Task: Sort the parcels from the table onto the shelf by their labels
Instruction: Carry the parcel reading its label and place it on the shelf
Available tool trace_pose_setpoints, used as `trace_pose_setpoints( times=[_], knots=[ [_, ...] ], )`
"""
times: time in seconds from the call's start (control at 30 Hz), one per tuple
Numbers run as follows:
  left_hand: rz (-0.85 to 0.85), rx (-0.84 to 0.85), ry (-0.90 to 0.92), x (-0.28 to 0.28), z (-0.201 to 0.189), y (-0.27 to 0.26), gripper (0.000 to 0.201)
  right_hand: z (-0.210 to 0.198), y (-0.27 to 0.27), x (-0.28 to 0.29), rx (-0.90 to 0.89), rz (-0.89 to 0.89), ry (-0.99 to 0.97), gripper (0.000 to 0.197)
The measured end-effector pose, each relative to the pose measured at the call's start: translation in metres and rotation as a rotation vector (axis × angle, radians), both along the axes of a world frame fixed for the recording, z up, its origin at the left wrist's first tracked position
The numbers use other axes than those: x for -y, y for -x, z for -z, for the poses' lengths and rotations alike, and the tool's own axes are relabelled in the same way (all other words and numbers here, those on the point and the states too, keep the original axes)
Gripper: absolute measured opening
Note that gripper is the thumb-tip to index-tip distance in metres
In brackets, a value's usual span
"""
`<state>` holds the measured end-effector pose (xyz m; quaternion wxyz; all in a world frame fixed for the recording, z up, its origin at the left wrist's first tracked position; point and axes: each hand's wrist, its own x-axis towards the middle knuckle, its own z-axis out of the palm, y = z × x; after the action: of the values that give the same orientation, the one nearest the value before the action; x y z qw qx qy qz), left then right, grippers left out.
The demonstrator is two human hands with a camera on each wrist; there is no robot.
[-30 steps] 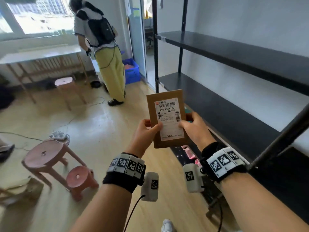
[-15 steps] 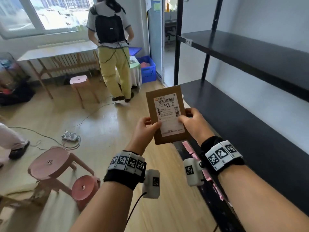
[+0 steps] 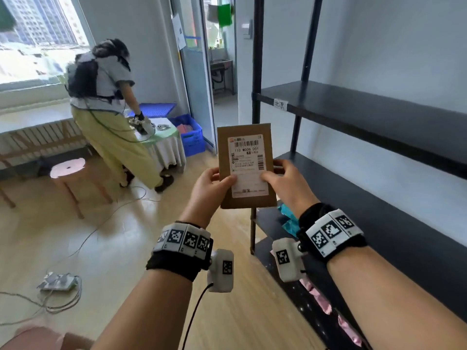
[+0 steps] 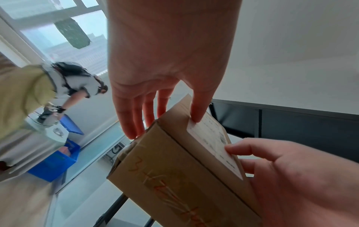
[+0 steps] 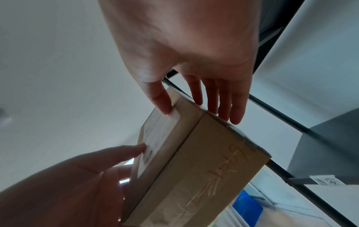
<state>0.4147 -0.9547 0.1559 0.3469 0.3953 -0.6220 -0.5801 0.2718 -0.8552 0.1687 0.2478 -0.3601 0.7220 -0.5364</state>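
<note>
The left hand (image 3: pixel 211 184) and the right hand (image 3: pixel 285 181) together hold a flat brown cardboard parcel (image 3: pixel 246 165) upright at chest height beside the black metal shelf unit (image 3: pixel 379 114), each thumb pressed on its white printed shipping label (image 3: pixel 249 164) and the fingers wrapped behind the opposite face. The step in hand appears to be reading the label. The next move calls for matching it to a white paper shelf tag (image 3: pixel 280 104) and setting the parcel on that tier.
</note>
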Motion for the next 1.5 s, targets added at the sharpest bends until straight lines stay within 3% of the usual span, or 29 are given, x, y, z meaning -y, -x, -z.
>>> trace_pose_setpoints(
  times=[0.3,0.4,0.67,0.83,0.97,1.27,1.5],
  knots=[
    [0.184,-0.016,0.057,0.124,-0.042,0.045,0.055,-0.035,0.018,0.091,-0.051,0.231,0.036,0.041],
    [0.213,0.002,0.085,0.146,-0.057,0.071,0.047,-0.052,0.038,0.107,-0.084,0.293,0.059,0.041],
    [0.294,-0.046,0.193,0.182,-0.097,0.152,0.035,-0.084,0.107,0.132,-0.176,0.414,0.135,0.034],
    [0.385,-0.093,0.210,0.195,-0.115,0.199,0.037,-0.100,0.150,0.142,-0.191,0.478,0.171,0.043],
    [0.400,-0.102,0.191,0.210,-0.120,0.230,0.054,-0.110,0.173,0.153,-0.218,0.485,0.137,0.048],
    [0.575,-0.081,0.174,0.243,-0.126,0.299,0.048,-0.113,0.215,0.178,-0.214,0.648,0.143,0.052],
    [0.673,-0.058,0.272,0.260,-0.122,0.326,0.052,-0.107,0.224,0.202,-0.204,0.765,0.081,0.051]
  ],
)
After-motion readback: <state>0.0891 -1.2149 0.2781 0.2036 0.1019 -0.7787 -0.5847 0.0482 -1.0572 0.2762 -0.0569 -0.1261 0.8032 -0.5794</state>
